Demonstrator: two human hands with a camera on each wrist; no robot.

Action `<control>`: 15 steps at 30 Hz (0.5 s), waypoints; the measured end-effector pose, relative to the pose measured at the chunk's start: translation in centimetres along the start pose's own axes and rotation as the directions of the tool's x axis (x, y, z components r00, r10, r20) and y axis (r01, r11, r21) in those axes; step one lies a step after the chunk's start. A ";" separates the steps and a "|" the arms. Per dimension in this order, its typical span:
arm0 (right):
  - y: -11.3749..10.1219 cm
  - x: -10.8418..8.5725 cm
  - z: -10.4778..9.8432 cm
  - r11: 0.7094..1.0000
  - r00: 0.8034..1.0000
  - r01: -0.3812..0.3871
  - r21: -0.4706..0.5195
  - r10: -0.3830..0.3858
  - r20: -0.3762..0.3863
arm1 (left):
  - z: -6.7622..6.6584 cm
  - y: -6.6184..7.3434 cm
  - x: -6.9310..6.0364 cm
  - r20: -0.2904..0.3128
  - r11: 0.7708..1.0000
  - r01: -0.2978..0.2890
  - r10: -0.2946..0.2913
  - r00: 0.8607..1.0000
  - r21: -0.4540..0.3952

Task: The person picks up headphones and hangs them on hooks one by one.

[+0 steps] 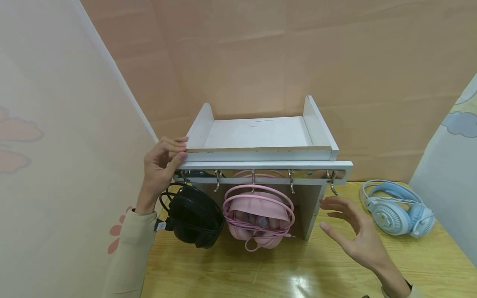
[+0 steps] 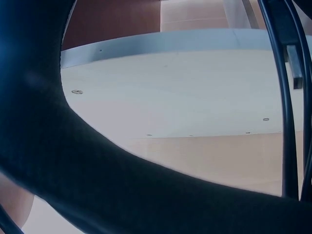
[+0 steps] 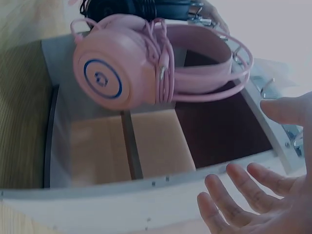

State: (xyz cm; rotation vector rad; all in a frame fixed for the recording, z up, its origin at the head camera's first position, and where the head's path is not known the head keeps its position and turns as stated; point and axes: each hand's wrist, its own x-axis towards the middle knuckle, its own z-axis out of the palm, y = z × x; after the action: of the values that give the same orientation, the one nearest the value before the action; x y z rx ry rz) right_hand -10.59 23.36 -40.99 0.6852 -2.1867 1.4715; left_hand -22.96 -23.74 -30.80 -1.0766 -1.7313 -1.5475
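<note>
At the rack's left end, my left hand (image 1: 158,169) grips the corner of the white rack (image 1: 257,156), thumb in front and fingers on top. Black headphones (image 1: 195,215) hang below it on the left; their dark band fills much of the left wrist view. Pink headphones (image 1: 258,217) hang from a middle hook, their cable bundled. My right hand (image 1: 359,238) is raised off the rack's right end, fingers spread and holding nothing. In the right wrist view the right hand (image 3: 273,190) is near the rack's side, below the pink headphones (image 3: 117,68).
Light blue headphones (image 1: 398,209) lie on the wooden table (image 1: 268,273) at the right. Several metal hooks line the rack's front rail (image 1: 273,180). A pale panel (image 1: 74,124) stands at the left, brown paper (image 1: 279,62) behind the rack.
</note>
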 end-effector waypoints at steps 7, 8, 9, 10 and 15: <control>0.7 -0.6 -2.2 0.996 0.997 -0.076 -0.047 0.075 -0.028 | 0.1 -0.1 0.0 0.002 1.000 -0.004 0.004 1.000 -0.010; 0.9 -0.7 -2.5 0.994 0.996 -0.091 -0.055 0.089 -0.032 | 0.0 -0.1 -0.1 0.001 1.000 -0.005 0.005 1.000 -0.010; 1.0 -0.7 -2.7 0.994 0.995 -0.092 -0.064 0.089 -0.035 | 0.0 -0.1 -0.1 -0.001 1.000 -0.005 0.005 1.000 -0.009; 1.1 -0.8 -2.9 0.993 0.995 -0.094 -0.075 0.091 -0.042 | 0.0 -0.1 -0.1 -0.002 1.000 -0.007 0.007 1.000 -0.011; 1.9 -1.3 -4.3 0.984 0.991 -0.118 -0.132 0.108 -0.082 | 0.0 -0.1 0.0 -0.003 1.000 -0.012 0.012 1.000 -0.014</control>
State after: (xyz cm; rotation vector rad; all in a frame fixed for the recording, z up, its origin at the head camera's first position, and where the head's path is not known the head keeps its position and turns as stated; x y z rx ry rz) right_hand -10.40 28.21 -41.58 0.4596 -2.2757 1.3622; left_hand -23.03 -23.71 -30.87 -1.0892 -1.7111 -1.5558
